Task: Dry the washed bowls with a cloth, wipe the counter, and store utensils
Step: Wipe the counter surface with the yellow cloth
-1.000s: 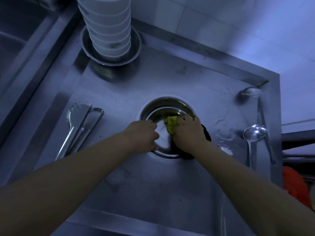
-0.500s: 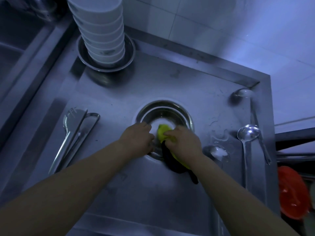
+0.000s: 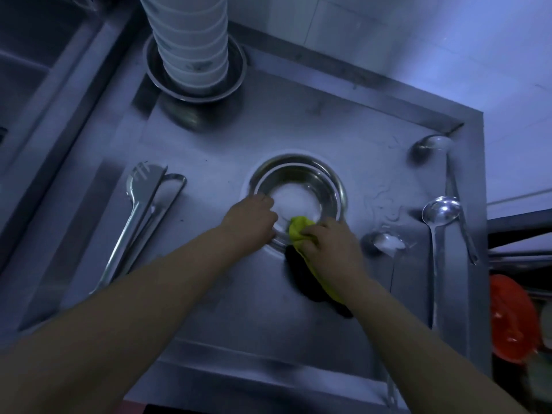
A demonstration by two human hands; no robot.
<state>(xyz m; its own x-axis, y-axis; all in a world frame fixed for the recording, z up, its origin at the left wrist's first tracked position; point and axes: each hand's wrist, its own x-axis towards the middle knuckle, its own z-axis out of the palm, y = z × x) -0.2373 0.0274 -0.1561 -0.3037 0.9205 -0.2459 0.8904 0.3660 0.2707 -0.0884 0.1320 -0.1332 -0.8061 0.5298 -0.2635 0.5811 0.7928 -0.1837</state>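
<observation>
Both hands point(image 3: 252, 218) point(image 3: 330, 245) wipe steel bowl point(image 3: 325, 180) with cloth point(image 3: 298, 227).

Everything's washed in a dim blue-violet cast. The surface point(image 3: 313, 121) is dull grey steel with darker smudges, and the bowl point(image 3: 325, 177) is shiny silver with a pale whitish glare at the bottom. The cloth point(image 3: 298, 228) is bright yellow-green on top, black where it trails below — easily the loudest thing here. The stacked bowls point(image 3: 185, 40) are white, the lower ones with a small dark printed motif. Ladles point(image 3: 439, 213) and tongs point(image 3: 140, 210) are plain silver. A red-orange plastic thing point(image 3: 510, 318) sits at the right edge.
</observation>
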